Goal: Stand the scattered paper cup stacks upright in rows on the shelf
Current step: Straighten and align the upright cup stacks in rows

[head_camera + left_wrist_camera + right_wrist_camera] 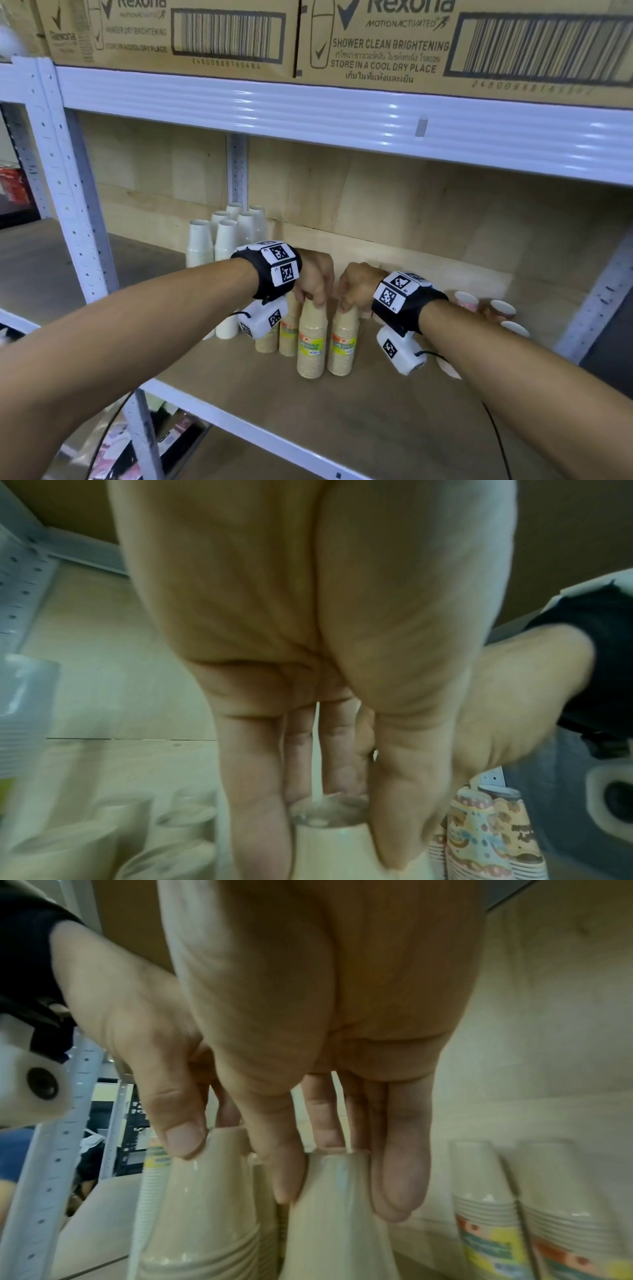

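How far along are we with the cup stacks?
Done: white stacks stand upright in rows at back left, brown ones beside them. In hand: the left hand and right hand each grip a brown stack's top. Left: patterned stacks lie on their sides at right.

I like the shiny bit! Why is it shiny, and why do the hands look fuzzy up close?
Head view: lamp glare streaks the glossy white metal shelf beam. Left wrist view: the left hand sits too near the lens, so it blurs. Right wrist view: the right hand is clearer.

Tan cup stacks [311, 342] with yellow-green labels, plain white cup stacks [199, 241], pink patterned cups [466, 300], white shelf frame [342, 116], brown printed cartons [445, 44]
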